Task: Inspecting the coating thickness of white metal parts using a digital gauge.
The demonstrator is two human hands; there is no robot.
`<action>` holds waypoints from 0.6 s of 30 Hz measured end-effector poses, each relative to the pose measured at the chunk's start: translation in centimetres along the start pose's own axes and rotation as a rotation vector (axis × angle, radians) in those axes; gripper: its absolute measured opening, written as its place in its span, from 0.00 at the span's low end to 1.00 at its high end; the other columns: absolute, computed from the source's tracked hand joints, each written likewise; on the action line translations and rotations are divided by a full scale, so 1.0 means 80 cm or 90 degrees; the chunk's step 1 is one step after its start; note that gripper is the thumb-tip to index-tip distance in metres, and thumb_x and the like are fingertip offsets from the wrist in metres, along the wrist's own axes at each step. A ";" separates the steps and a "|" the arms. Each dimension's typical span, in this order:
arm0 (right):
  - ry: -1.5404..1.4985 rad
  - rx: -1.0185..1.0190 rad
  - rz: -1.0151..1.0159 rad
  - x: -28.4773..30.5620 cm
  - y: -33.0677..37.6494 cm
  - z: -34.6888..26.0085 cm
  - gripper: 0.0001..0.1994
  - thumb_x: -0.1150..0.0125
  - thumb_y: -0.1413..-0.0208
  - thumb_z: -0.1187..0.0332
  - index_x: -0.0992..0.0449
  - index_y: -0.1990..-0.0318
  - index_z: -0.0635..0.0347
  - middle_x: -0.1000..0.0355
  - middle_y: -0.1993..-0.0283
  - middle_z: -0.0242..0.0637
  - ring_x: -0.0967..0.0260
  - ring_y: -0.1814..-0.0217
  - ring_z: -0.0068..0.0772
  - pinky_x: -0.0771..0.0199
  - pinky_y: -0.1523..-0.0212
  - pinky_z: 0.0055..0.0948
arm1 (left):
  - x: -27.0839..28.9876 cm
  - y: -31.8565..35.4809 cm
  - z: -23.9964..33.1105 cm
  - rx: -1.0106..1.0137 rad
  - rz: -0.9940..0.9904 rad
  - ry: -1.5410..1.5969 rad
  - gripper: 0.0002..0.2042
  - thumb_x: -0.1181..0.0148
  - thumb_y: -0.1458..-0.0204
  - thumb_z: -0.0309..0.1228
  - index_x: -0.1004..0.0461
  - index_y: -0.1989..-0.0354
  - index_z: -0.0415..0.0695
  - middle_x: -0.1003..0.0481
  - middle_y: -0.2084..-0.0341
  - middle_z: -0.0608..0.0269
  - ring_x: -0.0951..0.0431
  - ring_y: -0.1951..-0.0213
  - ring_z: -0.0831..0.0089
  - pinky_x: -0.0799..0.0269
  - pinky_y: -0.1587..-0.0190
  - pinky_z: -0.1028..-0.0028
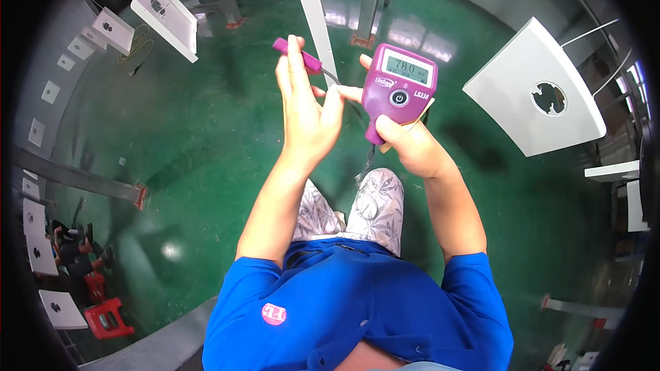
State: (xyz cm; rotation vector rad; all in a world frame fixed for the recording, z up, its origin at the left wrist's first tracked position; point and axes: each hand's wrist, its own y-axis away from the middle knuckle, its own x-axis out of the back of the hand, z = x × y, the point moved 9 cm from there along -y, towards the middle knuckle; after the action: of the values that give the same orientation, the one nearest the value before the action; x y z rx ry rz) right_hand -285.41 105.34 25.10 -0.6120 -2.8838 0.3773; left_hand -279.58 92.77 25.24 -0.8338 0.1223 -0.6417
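My right hand (416, 148) grips a purple handheld coating thickness gauge (378, 103), thumb on its narrow lower end. Its lit display faces up, and a pale yellowish flat piece shows between the gauge and the palm. One right finger reaches out left of the gauge, close to my left thumb. My left hand (309, 120) holds the gauge's purple cylindrical probe (311, 62), its fingers raised across it. A dark cable runs from the probe toward the gauge. Just beyond the probe hangs a white panel (313, 7), seen edge-on; whether the probe touches it I cannot tell.
A large white panel (505, 93) with a round cut-out hangs at the right. Another white tray-like panel (168, 19) hangs at far left, with several smaller ones behind. Grey posts (371, 3) stand on the green floor (199, 130). A red stool (108, 319) is at lower left.
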 end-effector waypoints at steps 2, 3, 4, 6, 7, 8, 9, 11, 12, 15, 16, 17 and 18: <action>0.000 0.034 -0.008 -0.007 0.003 -0.012 0.23 0.48 0.39 0.63 0.35 0.37 0.61 0.35 0.37 0.39 0.39 0.37 0.30 0.38 0.39 0.33 | -0.009 0.010 0.023 -0.055 0.021 -0.003 0.39 0.45 0.57 0.18 0.50 0.31 0.40 0.45 0.39 0.50 0.34 0.51 0.63 0.30 0.63 0.74; 0.012 0.049 -0.004 -0.004 0.004 -0.015 0.23 0.48 0.39 0.64 0.35 0.37 0.62 0.36 0.37 0.40 0.39 0.36 0.32 0.38 0.38 0.33 | -0.017 0.015 0.034 -0.080 0.009 0.032 0.38 0.45 0.57 0.17 0.48 0.32 0.40 0.44 0.40 0.51 0.33 0.51 0.63 0.29 0.63 0.74; 0.025 0.064 -0.001 -0.001 0.005 -0.019 0.23 0.48 0.39 0.66 0.36 0.37 0.63 0.36 0.36 0.41 0.39 0.35 0.33 0.38 0.37 0.34 | -0.030 0.023 0.034 -0.066 -0.051 0.095 0.35 0.46 0.56 0.15 0.44 0.34 0.40 0.42 0.42 0.51 0.31 0.51 0.65 0.28 0.61 0.73; 0.053 0.077 0.006 0.008 0.007 -0.025 0.22 0.48 0.39 0.68 0.36 0.38 0.64 0.37 0.36 0.42 0.39 0.35 0.33 0.37 0.38 0.34 | -0.056 0.037 0.014 0.136 -0.145 0.326 0.25 0.49 0.49 0.19 0.38 0.39 0.38 0.31 0.52 0.56 0.27 0.55 0.68 0.28 0.56 0.73; 0.070 0.076 0.011 0.016 0.009 -0.027 0.22 0.48 0.38 0.68 0.36 0.38 0.65 0.36 0.36 0.42 0.38 0.36 0.33 0.36 0.39 0.33 | -0.071 0.052 0.004 0.263 -0.215 0.421 0.21 0.50 0.45 0.21 0.35 0.41 0.38 0.28 0.56 0.59 0.26 0.56 0.70 0.28 0.54 0.72; 0.024 0.077 0.009 0.021 0.012 -0.028 0.22 0.48 0.38 0.67 0.36 0.38 0.64 0.36 0.37 0.42 0.36 0.39 0.30 0.34 0.41 0.33 | -0.084 0.065 0.006 0.378 -0.219 0.634 0.16 0.53 0.41 0.25 0.31 0.45 0.35 0.25 0.63 0.63 0.25 0.60 0.72 0.30 0.52 0.73; 0.080 0.016 0.015 0.032 0.015 -0.024 0.22 0.48 0.38 0.66 0.36 0.37 0.63 0.29 0.46 0.39 0.32 0.51 0.24 0.27 0.53 0.28 | -0.094 0.075 0.007 0.392 -0.287 0.647 0.16 0.52 0.41 0.25 0.31 0.46 0.35 0.25 0.62 0.62 0.25 0.61 0.73 0.29 0.52 0.73; 0.059 -0.011 0.016 0.044 0.020 -0.024 0.23 0.47 0.38 0.64 0.36 0.36 0.59 0.30 0.61 0.31 0.35 0.64 0.17 0.31 0.65 0.22 | -0.110 0.094 0.011 0.421 -0.425 0.670 0.15 0.51 0.41 0.26 0.30 0.47 0.34 0.25 0.62 0.61 0.25 0.62 0.76 0.29 0.54 0.74; 0.043 -0.042 0.017 0.050 0.024 -0.021 0.24 0.47 0.38 0.63 0.37 0.35 0.56 0.32 0.69 0.26 0.37 0.71 0.13 0.34 0.72 0.18 | -0.114 0.101 0.012 0.451 -0.455 0.553 0.15 0.46 0.44 0.26 0.30 0.49 0.34 0.25 0.62 0.61 0.25 0.63 0.78 0.28 0.56 0.76; 0.128 -0.055 0.092 0.075 0.031 -0.011 0.27 0.52 0.36 0.55 0.40 0.33 0.56 0.29 0.55 0.31 0.35 0.66 0.18 0.34 0.66 0.20 | -0.131 0.109 0.025 0.347 -0.495 0.454 0.20 0.38 0.51 0.22 0.30 0.47 0.41 0.26 0.65 0.66 0.31 0.68 0.83 0.31 0.63 0.79; 0.128 -0.059 0.119 0.092 0.036 -0.005 0.26 0.52 0.36 0.55 0.40 0.34 0.56 0.29 0.51 0.33 0.32 0.63 0.20 0.33 0.64 0.20 | -0.139 0.113 0.025 0.345 -0.512 0.417 0.22 0.39 0.51 0.21 0.33 0.45 0.41 0.29 0.68 0.68 0.32 0.69 0.83 0.32 0.63 0.79; 0.126 -0.065 0.151 0.108 0.041 0.001 0.26 0.52 0.35 0.55 0.39 0.34 0.56 0.29 0.47 0.34 0.29 0.59 0.21 0.32 0.62 0.20 | -0.145 0.115 0.028 0.344 -0.531 0.380 0.25 0.39 0.51 0.20 0.36 0.42 0.41 0.32 0.71 0.70 0.34 0.70 0.83 0.32 0.63 0.80; 0.103 -0.035 0.174 0.119 0.043 0.012 0.26 0.53 0.35 0.55 0.40 0.34 0.57 0.29 0.48 0.34 0.28 0.58 0.21 0.32 0.63 0.19 | -0.153 0.117 0.030 0.341 -0.550 0.343 0.27 0.40 0.51 0.18 0.38 0.40 0.41 0.35 0.73 0.72 0.35 0.70 0.84 0.33 0.62 0.80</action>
State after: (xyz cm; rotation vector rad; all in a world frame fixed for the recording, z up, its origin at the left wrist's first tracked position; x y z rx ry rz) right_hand -292.89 112.18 24.32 -1.0026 -2.6694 0.2697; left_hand -284.11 106.06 18.37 -0.1373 0.0649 -1.6249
